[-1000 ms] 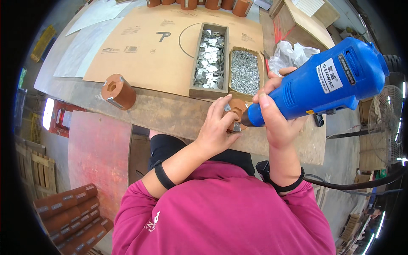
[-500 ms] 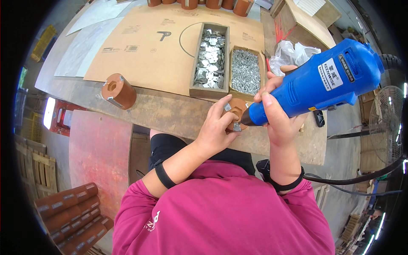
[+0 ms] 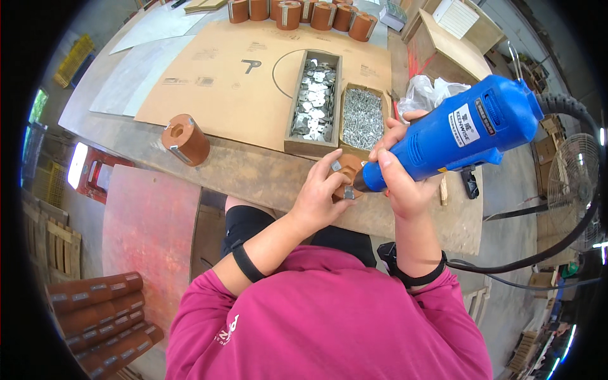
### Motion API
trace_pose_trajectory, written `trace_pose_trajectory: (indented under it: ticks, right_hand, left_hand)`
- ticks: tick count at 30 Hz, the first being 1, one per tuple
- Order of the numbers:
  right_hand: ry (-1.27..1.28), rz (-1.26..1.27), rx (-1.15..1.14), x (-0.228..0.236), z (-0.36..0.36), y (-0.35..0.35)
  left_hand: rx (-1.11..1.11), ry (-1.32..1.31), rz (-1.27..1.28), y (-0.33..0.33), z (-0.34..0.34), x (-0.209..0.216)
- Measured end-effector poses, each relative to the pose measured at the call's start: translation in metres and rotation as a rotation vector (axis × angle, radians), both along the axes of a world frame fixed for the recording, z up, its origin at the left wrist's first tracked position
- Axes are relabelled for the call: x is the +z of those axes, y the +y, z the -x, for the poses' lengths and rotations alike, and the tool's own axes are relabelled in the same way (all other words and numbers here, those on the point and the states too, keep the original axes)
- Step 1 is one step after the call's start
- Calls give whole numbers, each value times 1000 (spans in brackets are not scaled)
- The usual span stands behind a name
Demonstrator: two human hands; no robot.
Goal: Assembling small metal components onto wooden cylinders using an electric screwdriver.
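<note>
My left hand (image 3: 322, 189) is closed around a reddish-brown cylinder (image 3: 352, 166) with a hole in its top and small metal plates on its rim. The cylinder stands at the table's near edge. My right hand (image 3: 405, 174) grips a blue electric screwdriver (image 3: 437, 139), held slanted with its dark nose down at the cylinder's right side. Whether the bit touches a screw is hidden. Just beyond, a long wooden box (image 3: 290, 133) holds flat metal plates, beside a carton (image 3: 345, 140) full of screws. A second brown cylinder (image 3: 190, 144) stands to the left on the table.
A cardboard sheet (image 3: 221, 82) covers much of the table (image 3: 266, 168). Several brown cylinders (image 3: 288, 16) line the far edge. A plastic bag (image 3: 425, 94) lies at right. The tool's black cable (image 3: 579, 231) loops past a fan (image 3: 570, 180). Stacked cylinders (image 3: 104, 316) lie lower left.
The view has shifted slightly. The screwdriver has moved a little left relative to the view, and its rear end sits lower. My left hand keeps its hold on the cylinder.
</note>
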State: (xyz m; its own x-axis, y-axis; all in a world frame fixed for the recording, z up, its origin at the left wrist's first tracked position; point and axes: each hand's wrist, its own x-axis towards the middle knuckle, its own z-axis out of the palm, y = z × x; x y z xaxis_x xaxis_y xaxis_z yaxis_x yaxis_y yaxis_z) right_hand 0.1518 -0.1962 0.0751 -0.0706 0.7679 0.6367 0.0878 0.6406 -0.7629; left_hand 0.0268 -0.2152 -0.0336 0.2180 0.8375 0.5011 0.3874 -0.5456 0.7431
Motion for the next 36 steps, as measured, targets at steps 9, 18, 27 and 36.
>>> trace_pose_trajectory:
  ticks: [9, 18, 27, 36]
  right_hand:
    - [360, -55, -180, 12, -42, -7]
    - [381, 86, -468, -40, -93, -10]
    - [215, 205, -530, -85, -109, -15]
    - [323, 232, -497, -84, -110, -15]
  left_hand:
    - [-38, 25, 15, 2, 6, 1]
    - [-80, 83, -32, 2, 8, 11]
    - [14, 429, -153, 0, 5, 25]
    - [-162, 345, 163, -3, 39, 35]
